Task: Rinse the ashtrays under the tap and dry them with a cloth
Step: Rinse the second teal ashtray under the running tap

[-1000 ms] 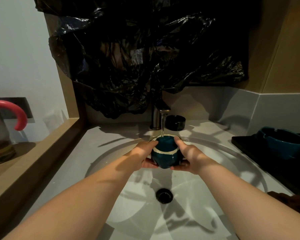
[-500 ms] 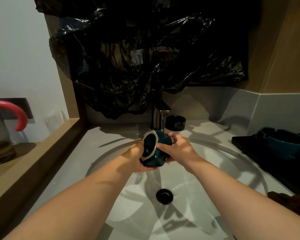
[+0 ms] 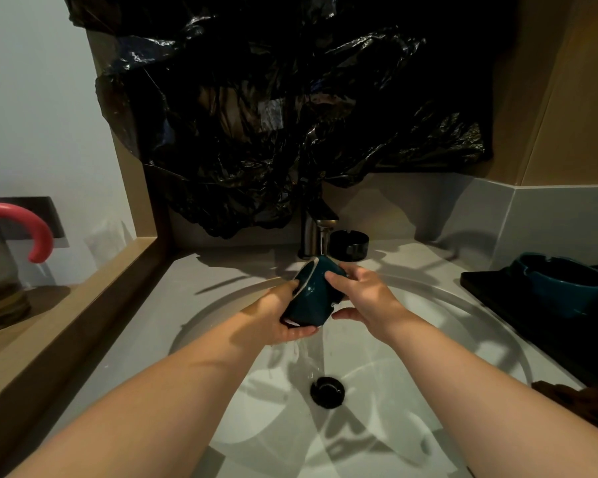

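A dark teal ashtray (image 3: 314,295) with a pale rim is tipped on its side under the metal tap (image 3: 316,232), its mouth turned left. My left hand (image 3: 275,319) cups it from below and the left. My right hand (image 3: 363,294) grips its outer wall from the right, fingers over the top. Water runs off the ashtray down toward the black drain (image 3: 327,391). A black ashtray (image 3: 348,244) stands just right of the tap. Another teal ashtray (image 3: 563,284) rests on a black tray (image 3: 491,288) at the right.
The round white basin (image 3: 463,326) fills the middle of the counter. Crumpled black plastic (image 3: 273,115) hangs over the wall behind the tap. A wooden ledge (image 3: 83,305) at the left carries a jar with a pink handle (image 3: 25,229). A dark brown cloth (image 3: 580,398) lies at the right edge.
The ashtray went from upright under the stream to tipped on its side, mouth leftward. My right hand shifted over its top, and water now spills out toward the drain.
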`<state>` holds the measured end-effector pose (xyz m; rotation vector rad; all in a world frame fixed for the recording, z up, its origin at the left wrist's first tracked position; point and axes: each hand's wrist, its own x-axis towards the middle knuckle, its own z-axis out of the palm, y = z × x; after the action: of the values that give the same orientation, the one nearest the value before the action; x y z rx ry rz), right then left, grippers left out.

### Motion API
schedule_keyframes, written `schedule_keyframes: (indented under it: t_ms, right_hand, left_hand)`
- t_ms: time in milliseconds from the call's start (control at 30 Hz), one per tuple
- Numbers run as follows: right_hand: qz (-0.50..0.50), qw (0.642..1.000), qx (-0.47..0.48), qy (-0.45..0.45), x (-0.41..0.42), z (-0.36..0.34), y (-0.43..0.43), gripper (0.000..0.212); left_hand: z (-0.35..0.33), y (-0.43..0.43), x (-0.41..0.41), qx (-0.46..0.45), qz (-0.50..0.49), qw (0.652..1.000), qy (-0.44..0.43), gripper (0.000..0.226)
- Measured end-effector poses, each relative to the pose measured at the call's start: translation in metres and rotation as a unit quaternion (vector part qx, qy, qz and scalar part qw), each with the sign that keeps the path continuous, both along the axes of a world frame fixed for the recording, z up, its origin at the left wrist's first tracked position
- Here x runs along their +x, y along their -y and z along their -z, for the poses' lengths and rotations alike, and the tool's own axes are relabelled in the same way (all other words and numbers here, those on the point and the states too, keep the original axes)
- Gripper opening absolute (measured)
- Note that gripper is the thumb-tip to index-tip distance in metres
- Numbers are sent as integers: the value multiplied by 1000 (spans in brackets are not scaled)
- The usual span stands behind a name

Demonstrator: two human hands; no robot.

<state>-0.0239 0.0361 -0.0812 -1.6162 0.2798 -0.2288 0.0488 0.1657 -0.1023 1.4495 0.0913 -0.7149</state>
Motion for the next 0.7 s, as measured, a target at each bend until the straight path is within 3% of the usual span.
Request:
schedule_keyframes:
  t_ms: [133,400,567,700]
  right_hand:
    - [38,997,32,-63,2,1,3,49]
    - [79,979,146,-119,3,5,8,42]
    - [83,980,135,-122,-2,5,13,34]
    - [49,983,110,-139,-6,2,14,36]
  left_hand:
    - [-1,5,-2,9,-18,998,55,23]
    - [-8,11,-4,53,15,983,174,31]
    - [-10,6,-10,47,52,992,108,33]
    - [-10,4,-11,17,22,997,65,17]
